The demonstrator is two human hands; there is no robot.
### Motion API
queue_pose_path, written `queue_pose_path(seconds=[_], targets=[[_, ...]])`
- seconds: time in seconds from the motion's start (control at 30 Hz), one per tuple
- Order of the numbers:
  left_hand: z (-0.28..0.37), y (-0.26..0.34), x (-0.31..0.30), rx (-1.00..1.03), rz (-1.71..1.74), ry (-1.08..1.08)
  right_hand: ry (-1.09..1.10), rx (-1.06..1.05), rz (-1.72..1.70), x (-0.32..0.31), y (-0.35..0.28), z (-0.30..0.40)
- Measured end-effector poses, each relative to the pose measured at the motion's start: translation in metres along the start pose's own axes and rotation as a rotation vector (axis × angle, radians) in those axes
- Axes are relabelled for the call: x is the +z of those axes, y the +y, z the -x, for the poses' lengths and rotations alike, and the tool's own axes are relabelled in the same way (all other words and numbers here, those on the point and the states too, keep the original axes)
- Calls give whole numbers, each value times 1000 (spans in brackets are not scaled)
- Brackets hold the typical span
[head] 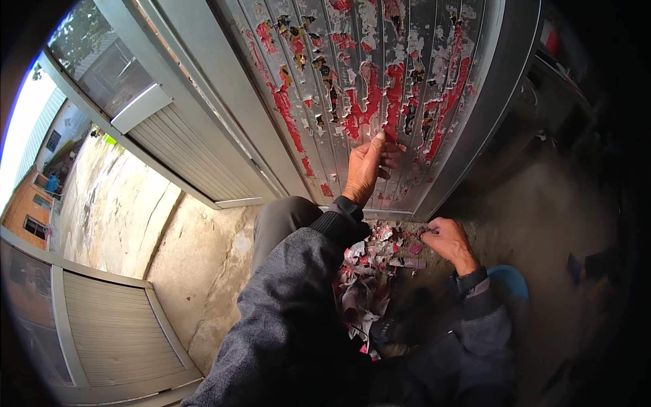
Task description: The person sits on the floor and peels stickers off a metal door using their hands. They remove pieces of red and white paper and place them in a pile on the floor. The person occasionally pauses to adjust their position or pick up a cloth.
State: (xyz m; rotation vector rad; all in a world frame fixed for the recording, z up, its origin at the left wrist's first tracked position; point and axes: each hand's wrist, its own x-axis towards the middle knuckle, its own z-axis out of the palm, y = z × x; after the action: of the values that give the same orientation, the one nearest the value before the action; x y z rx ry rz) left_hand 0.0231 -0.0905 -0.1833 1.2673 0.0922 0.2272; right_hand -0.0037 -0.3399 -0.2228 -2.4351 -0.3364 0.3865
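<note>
A ribbed metal door panel (315, 152) stands before me, patched with torn red, black and yellow paper remnants (374, 94). Against its lower middle rests my left hand (368, 160), thumb and finger at the bottom edge of a red strip; whether they pinch it cannot be told. My right hand (450, 241) is low and to the right, just off the panel's foot, its fingertips together around a small dark scrap. Between my arms, torn paper scraps (366, 285) in red, pink and white lie heaped on the floor.
Beside my right forearm is the rim of a blue basin (511, 280). My bent knee (287, 219) is close to the panel's lower left. Metal-framed doors (198, 152) with ribbed lower panels stand at the left, and a concrete yard (112, 203) shows through the opening.
</note>
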Motion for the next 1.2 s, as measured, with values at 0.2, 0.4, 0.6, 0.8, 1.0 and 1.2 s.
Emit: queue_pose_path(seconds=[0.2, 0.4, 0.6, 0.8, 1.0, 1.2], targets=[[2, -17, -5, -71, 29, 19, -15, 5, 14, -4, 4, 6], [0, -26, -15, -178, 65, -8, -22, -4, 21, 0, 7, 5], [13, -45, -33, -527, -94, 142, -12, -2, 56, 0, -2, 8], [21, -25, -29, -402, -76, -119, -15, 15, 71, -8, -13, 7], [13, -5, -27, -321, 65, -16, -7, -62, 6, -7, -15, 8], [12, -7, -21, -299, 45, 5, 0, -97, 48, -7, -18, 4]])
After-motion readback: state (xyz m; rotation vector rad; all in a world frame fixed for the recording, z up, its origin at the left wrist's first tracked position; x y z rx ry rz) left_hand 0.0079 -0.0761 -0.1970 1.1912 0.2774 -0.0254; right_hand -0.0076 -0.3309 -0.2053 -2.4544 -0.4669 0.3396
